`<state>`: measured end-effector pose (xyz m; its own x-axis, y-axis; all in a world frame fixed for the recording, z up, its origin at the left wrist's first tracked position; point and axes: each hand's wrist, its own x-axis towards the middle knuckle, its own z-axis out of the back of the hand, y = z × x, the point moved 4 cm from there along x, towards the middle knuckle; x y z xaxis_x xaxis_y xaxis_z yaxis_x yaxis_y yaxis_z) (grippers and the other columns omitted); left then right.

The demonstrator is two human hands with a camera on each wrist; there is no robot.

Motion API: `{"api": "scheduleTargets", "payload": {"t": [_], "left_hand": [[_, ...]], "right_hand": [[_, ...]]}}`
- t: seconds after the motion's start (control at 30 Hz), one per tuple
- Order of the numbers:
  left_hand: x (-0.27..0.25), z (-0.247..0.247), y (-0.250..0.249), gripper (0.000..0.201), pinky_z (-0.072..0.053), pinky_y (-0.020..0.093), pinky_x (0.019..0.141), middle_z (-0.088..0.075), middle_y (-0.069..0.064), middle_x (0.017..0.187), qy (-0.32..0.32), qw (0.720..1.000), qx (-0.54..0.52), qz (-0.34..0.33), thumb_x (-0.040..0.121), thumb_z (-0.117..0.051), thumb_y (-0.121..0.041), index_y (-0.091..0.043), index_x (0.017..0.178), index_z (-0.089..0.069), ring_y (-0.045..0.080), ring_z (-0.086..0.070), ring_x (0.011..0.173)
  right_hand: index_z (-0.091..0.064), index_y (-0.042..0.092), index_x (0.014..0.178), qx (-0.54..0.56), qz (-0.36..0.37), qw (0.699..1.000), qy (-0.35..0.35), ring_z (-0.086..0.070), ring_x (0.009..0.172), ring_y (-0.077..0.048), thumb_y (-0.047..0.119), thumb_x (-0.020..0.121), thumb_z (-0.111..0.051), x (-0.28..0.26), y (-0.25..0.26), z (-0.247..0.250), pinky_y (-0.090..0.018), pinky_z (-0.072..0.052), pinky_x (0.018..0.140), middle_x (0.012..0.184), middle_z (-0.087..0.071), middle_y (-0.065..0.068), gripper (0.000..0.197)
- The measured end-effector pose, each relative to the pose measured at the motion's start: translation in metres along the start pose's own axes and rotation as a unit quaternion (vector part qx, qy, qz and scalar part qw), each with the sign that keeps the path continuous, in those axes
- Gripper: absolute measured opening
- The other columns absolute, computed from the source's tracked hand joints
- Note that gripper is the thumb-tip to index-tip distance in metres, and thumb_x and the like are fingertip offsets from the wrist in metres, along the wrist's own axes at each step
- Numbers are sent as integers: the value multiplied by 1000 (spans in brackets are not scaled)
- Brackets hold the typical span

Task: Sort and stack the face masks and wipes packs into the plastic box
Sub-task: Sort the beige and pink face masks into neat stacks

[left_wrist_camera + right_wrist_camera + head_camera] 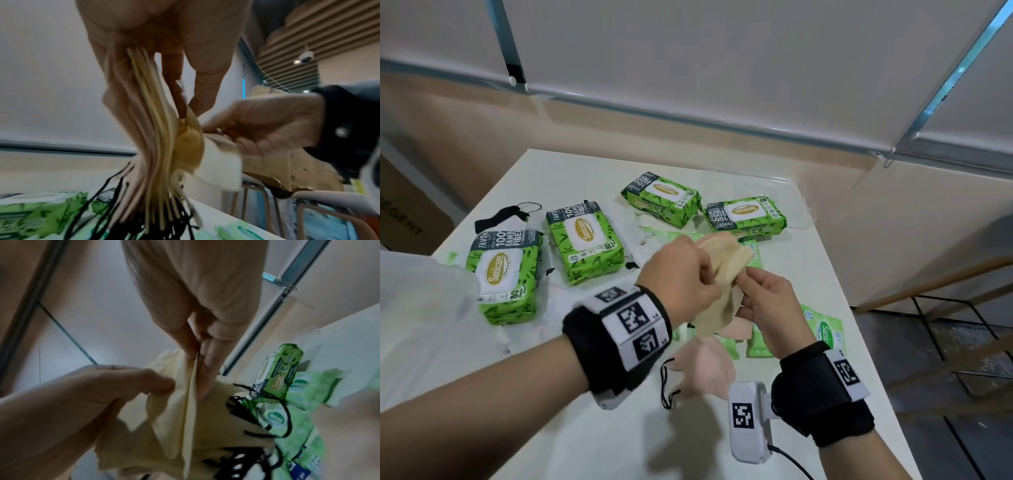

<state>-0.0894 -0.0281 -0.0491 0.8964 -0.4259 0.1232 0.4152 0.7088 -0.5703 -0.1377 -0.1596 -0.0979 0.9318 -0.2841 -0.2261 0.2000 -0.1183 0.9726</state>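
My left hand [705, 274] grips a stack of beige and cream face masks [722, 267] above the middle of the table. My right hand [744, 282] pinches the stack's edge from the right. In the left wrist view the masks [152, 146] hang on edge, black ear loops dangling below. In the right wrist view the thumb and forefinger of my right hand [197, 356] nip a cream mask [174, 418]. Several large green wipes packs [585, 240] lie on the table. The clear plastic box [803, 219] stands at the back right.
Pink masks [705, 370] lie on the white table [585, 445] under my wrists, beside small pale green wipes packs [825, 329]. A black mask [500, 216] lies at the far left. A cardboard box [404, 212] stands left of the table. The table's right edge is close.
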Motion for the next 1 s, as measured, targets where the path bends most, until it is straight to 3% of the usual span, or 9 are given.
{"api": "scheduleTargets", "payload": {"t": [0.13,0.23,0.33,0.4,0.47,0.6,0.73,0.87,1.0], "left_hand": [[-6,-15,-6,22,-43,29,75,-37,-3,84,40,999,17,-33,80,-65,-37,-16,84,-71,21,-53,85],[-8,-17,-5,32,-38,24,72,-30,-10,79,66,996,2,-64,75,-71,-45,-18,92,-72,16,-46,81],[-12,-21,-4,47,-39,22,80,-35,-6,94,128,986,-12,-102,66,-75,-54,-25,103,-71,10,-41,89],[-14,-17,-6,51,-40,24,84,-39,-4,100,137,983,-18,-123,65,-73,-58,-25,103,-70,12,-44,93],[-12,-7,-6,44,-35,22,76,-38,-13,88,103,985,-48,-130,73,-69,-55,-26,106,-71,14,-45,88],[2,9,12,42,-29,20,69,-34,-11,79,36,997,-41,-57,83,-57,-52,-19,103,-72,13,-45,81],[11,17,34,44,-34,20,74,-42,-4,84,-5,997,-66,39,82,-56,-55,-17,97,-74,13,-48,81],[11,10,46,46,-38,21,65,-53,-12,73,2,989,-122,88,79,-59,-58,-14,78,-72,-1,-52,66],[7,-3,37,30,-44,18,55,-60,-17,65,36,966,-237,93,75,-67,-54,-24,78,-72,-3,-54,54]], "right_hand": [[-65,3,93,31,-18,999,14,-58,47,-3,20,103,-39,-4,2,-3,-23,-53,53,51,-62,7,32],[-67,5,97,59,-42,997,11,-65,59,-10,43,99,-39,-4,2,-1,-24,-53,53,65,-69,0,48],[-67,6,96,104,-60,993,2,-62,65,-17,52,94,-42,-3,4,1,-28,-53,55,74,-65,-6,52],[-67,1,105,116,-62,991,-12,-61,75,-24,44,93,-50,-2,4,4,-29,-52,57,89,-65,-16,48],[-64,-6,110,137,-72,987,-42,-60,80,-26,27,93,-55,-1,-1,9,-27,-50,54,95,-63,-20,38],[-60,-8,110,191,-74,976,-77,-60,73,-23,3,88,-58,0,-6,17,-21,-50,49,94,-61,-18,25],[-58,5,86,258,-56,956,-128,-64,54,-11,-1,90,-54,1,-3,20,-19,-49,44,75,-61,-7,8],[-53,3,109,336,-29,926,-169,-65,50,-10,5,96,-48,4,0,20,-20,-48,40,85,-60,-9,14],[-50,3,121,374,-7,917,-140,-67,74,-13,7,97,-44,5,1,7,-22,-56,59,99,-64,-9,24]]}}
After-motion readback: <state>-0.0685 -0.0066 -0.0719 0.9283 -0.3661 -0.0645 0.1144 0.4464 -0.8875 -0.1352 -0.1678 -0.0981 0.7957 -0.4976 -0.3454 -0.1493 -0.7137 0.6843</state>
